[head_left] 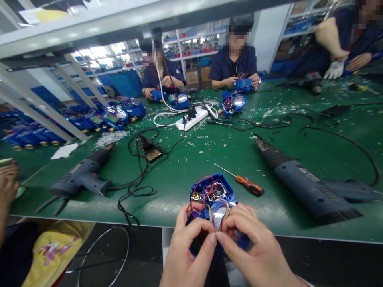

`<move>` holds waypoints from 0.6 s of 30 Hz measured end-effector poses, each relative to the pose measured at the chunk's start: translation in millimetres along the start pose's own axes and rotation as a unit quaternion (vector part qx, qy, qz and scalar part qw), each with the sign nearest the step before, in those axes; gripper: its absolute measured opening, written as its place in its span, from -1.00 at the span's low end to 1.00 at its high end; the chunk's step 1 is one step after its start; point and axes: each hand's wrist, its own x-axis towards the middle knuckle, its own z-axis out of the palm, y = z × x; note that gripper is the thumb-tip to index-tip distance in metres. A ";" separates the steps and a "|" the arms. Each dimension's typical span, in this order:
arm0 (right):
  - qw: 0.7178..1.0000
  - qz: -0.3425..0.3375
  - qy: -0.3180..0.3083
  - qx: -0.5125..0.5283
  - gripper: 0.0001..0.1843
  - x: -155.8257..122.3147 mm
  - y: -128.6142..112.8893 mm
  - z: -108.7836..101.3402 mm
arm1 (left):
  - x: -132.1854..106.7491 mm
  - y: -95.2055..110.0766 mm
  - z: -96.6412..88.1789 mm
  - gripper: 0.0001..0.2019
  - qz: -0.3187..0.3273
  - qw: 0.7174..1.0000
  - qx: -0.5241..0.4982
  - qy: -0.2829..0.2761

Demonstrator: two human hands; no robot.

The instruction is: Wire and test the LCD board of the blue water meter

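An open blue meter housing (213, 195) with red, yellow and other coloured wires and a circuit board inside rests at the near edge of the green table (191, 167). My left hand (187, 249) and my right hand (253, 243) are both closed around its near end, fingertips meeting in a pinch over the wires at the middle. The part of the housing under my fingers is hidden.
An orange-handled screwdriver (243, 183) lies just right of the housing. Heat guns lie at left (83, 175) and right (302, 183). A soldering iron stand (149, 150), a power strip (191, 118), cables, rows of blue meters (113, 117), and other seated workers fill the far side.
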 end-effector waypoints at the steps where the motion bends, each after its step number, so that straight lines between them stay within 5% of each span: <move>1: 1.000 0.003 -0.003 0.004 -0.83 -0.8 0.9 -0.4 | -0.5 -0.5 0.2 -0.88 0.008 1.000 0.005 0.008; 5: 0.991 0.113 -0.031 0.063 -0.94 1.0 9.3 -4.0 | -3.0 -4.9 0.2 -0.88 0.051 0.998 0.024 -0.001; 9: 0.964 0.234 -0.038 0.123 -0.76 6.7 18.1 -7.2 | -2.7 -8.9 0.9 -0.89 0.061 0.997 0.036 -0.012; 18: 0.949 0.230 -0.023 0.216 -0.71 6.1 23.3 -7.3 | 10.8 3.9 -2.2 -0.81 0.038 0.997 0.054 0.028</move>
